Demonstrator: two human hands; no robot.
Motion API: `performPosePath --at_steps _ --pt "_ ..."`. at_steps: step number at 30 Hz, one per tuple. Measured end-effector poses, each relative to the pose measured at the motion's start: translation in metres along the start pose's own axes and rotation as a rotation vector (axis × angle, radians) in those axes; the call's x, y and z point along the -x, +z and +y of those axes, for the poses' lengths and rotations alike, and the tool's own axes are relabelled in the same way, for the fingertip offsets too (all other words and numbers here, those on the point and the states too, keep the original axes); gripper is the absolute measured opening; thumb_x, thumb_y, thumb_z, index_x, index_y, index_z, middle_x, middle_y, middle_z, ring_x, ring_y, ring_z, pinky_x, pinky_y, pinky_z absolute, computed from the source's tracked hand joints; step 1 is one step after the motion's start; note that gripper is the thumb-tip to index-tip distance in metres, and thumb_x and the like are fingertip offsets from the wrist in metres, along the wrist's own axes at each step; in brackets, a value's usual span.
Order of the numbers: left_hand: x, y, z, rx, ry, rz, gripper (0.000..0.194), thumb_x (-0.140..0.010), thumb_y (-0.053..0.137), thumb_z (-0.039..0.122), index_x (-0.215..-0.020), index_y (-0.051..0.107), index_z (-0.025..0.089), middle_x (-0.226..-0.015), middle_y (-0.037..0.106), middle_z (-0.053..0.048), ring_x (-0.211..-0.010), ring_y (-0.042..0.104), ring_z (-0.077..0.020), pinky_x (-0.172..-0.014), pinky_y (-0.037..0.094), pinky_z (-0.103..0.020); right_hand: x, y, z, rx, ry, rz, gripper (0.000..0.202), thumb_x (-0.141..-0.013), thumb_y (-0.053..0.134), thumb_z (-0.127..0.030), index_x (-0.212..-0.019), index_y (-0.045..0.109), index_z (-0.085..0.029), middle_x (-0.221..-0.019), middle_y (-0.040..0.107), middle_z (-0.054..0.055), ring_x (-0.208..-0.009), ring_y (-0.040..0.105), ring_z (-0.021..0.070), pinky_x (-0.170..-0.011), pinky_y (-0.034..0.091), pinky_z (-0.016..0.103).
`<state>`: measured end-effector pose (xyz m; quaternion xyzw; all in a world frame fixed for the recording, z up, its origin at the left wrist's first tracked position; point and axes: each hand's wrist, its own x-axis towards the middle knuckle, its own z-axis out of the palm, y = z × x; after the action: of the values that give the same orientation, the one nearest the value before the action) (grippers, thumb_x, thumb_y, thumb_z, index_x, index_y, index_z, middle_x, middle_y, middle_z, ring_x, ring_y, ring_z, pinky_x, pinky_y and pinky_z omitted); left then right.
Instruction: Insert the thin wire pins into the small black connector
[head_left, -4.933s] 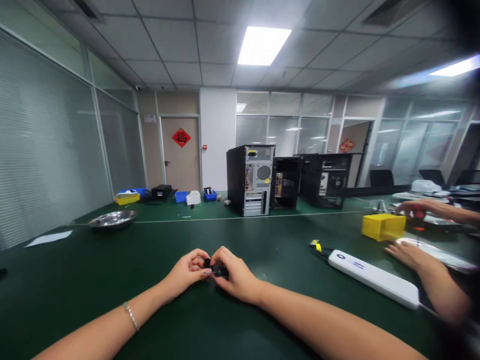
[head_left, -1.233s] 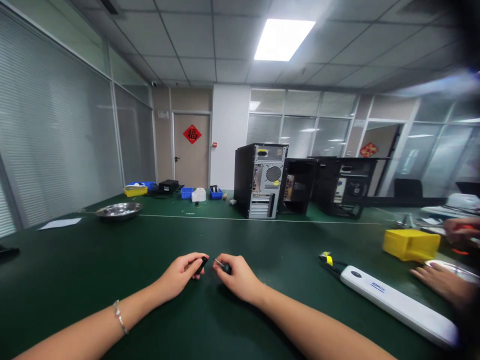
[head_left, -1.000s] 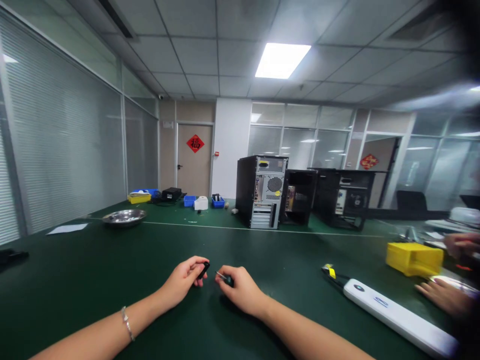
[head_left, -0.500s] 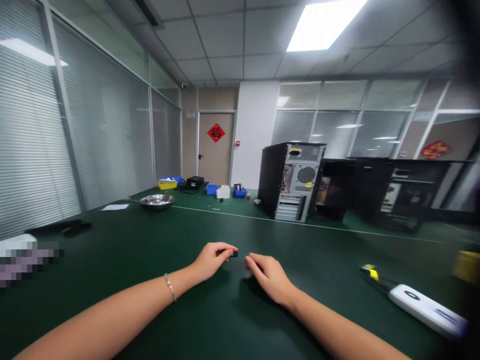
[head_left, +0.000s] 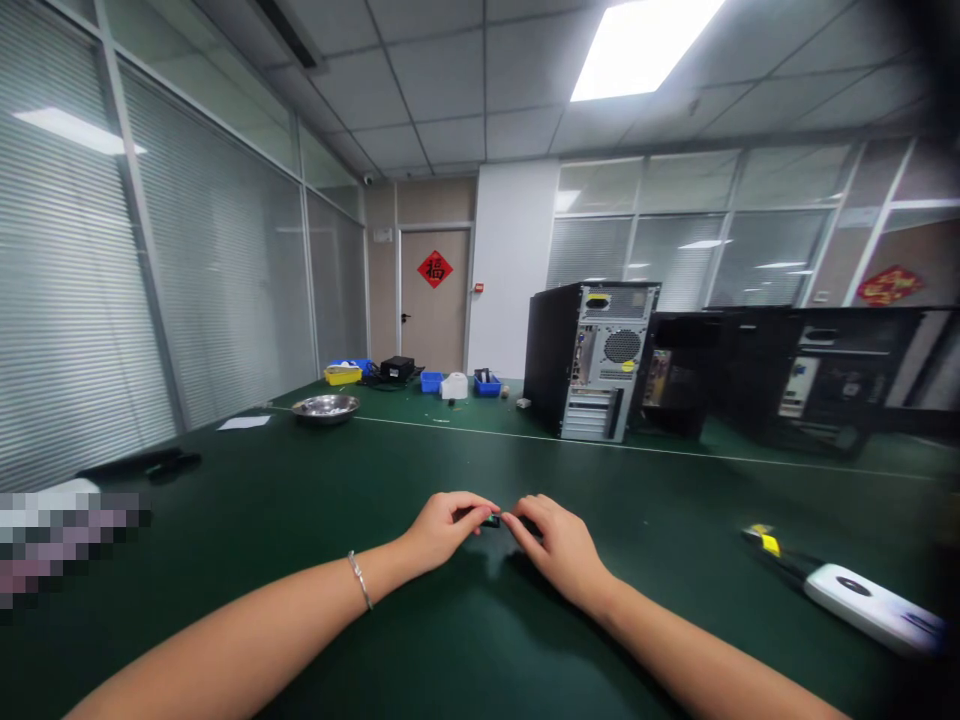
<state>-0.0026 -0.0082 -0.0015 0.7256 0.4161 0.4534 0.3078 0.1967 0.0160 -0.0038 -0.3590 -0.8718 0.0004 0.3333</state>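
Note:
Between thumb and fingers, my left hand (head_left: 448, 530) pinches a small dark piece (head_left: 491, 521) with a hint of green on it, just above the dark green tabletop (head_left: 315, 660). It is too small for me to tell its kind. My right hand (head_left: 553, 543) meets it from the other side, thumb and index fingertip drawn together at the piece's right end. Whether the right fingertips hold anything of their own is hidden. A silver bracelet (head_left: 360, 580) circles my left wrist.
Computer towers (head_left: 592, 365) stand at the back right. A metal bowl (head_left: 325, 408), a white paper (head_left: 244, 422), a yellow tray (head_left: 343, 376) and blue bins (head_left: 487, 386) lie farther back. A white device (head_left: 870, 605) with a cable is at the right.
My hands have come together, the right fingertips now at the small dark piece in my left hand. The whole view has shifted slightly.

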Motion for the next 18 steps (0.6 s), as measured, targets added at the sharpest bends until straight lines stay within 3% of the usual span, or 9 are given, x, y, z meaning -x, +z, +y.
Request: performPosePath --at_steps 8,18 --pt "-0.0007 -0.0016 -0.0054 -0.072 0.057 -0.029 0.028 -0.076 0.071 0.032 -0.100 0.073 0.017 -0.096 0.072 -0.008 -0.085 0.063 -0.0204 -0.075 0.048 -0.028 0.0013 0.0018 0.0012 -0.013 0.009 -0.017 0.034 -0.096 0.040 -0.041 -0.079 0.061 -0.021 -0.075 0.062 0.004 -0.074 0.055 0.0176 -0.067 0.041 0.028" --pt "-0.0032 -0.0018 -0.0094 -0.031 0.083 0.027 0.024 -0.078 0.068 0.029 -0.098 0.073 0.017 -0.100 0.073 -0.009 -0.094 0.064 -0.0230 -0.086 0.048 -0.032 0.0004 0.0009 0.0006 0.012 -0.031 -0.033 0.033 -0.098 0.037 -0.038 -0.086 0.063 -0.022 -0.080 0.062 0.005 -0.078 0.055 0.0186 -0.071 0.043 0.028"
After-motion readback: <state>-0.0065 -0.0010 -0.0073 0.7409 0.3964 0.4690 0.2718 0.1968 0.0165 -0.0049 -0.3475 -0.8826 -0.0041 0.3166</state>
